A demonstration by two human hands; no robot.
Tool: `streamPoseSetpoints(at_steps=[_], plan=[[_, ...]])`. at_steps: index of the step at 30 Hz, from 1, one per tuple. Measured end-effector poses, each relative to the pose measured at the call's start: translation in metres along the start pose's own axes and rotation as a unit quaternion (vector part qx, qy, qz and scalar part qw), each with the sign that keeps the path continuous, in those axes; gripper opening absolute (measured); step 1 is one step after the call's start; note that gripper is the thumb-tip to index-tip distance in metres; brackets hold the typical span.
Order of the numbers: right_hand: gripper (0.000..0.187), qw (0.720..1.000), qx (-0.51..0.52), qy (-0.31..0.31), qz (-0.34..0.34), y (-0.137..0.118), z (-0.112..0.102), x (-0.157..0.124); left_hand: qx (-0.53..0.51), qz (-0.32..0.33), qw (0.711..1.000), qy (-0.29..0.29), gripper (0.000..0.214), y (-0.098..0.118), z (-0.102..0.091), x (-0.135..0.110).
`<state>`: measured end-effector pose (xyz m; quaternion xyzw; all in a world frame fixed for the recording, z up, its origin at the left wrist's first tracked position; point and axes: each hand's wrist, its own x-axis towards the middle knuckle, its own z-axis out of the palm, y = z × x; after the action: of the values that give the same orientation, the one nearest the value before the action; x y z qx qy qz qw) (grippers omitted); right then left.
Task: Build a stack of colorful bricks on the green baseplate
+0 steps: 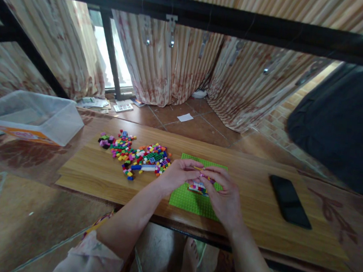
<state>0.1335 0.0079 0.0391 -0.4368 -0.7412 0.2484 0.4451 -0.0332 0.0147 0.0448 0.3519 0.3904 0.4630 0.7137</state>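
A green studded baseplate [184,201] lies on the wooden tabletop, partly covered by both hands. On it stands a low block of multicoloured toy bricks [198,188], half hidden under my fingers. My left hand [177,175] reaches in from the left, its fingers pinched together just above that block. From the right, my right hand [228,197] meets it, thumb and fingers closed. A small yellow toy brick [199,168] shows between the fingertips of the two hands. Left of the baseplate spreads a pile of loose toy bricks [154,154] in many colours.
A black phone [290,202] lies at the right of the wooden tabletop [254,181]. At the far left stands a clear plastic bin [64,120] with an orange label. Behind are striped curtains, a dark horizontal bar and papers [94,103]. A dark covered shape fills the right.
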Motion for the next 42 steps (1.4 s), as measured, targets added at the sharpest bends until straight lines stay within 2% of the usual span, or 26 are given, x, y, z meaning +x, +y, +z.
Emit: streamPoseSetpoints(at_steps=[7,18,25,29,33,42], plan=[[0.015,0.998,-0.052,0.01,-0.035,-0.002,-0.001,-0.002,0.012,0.016,1.0,0.015,0.041,0.001,0.001,-0.001],[0.014,0.998,-0.053,0.007,-0.025,-0.006,-0.001,-0.002,0.028,0.003,1.0,0.007,0.042,0.001,0.001,0.0],[0.021,0.994,-0.103,0.019,0.014,0.018,-0.018,0.002,0.047,0.02,0.997,0.06,0.024,0.0,-0.001,0.004],[0.023,0.993,-0.117,-0.005,0.031,0.026,-0.021,0.001,0.066,0.036,0.994,0.085,0.019,-0.002,-0.005,0.006],[0.022,0.992,-0.113,-0.022,0.046,0.028,-0.016,-0.001,0.082,0.03,0.992,0.087,0.02,-0.003,-0.006,0.006],[0.022,0.995,-0.075,-0.01,0.071,0.041,-0.016,-0.002,0.106,0.04,0.99,0.085,0.02,-0.005,-0.009,0.006]])
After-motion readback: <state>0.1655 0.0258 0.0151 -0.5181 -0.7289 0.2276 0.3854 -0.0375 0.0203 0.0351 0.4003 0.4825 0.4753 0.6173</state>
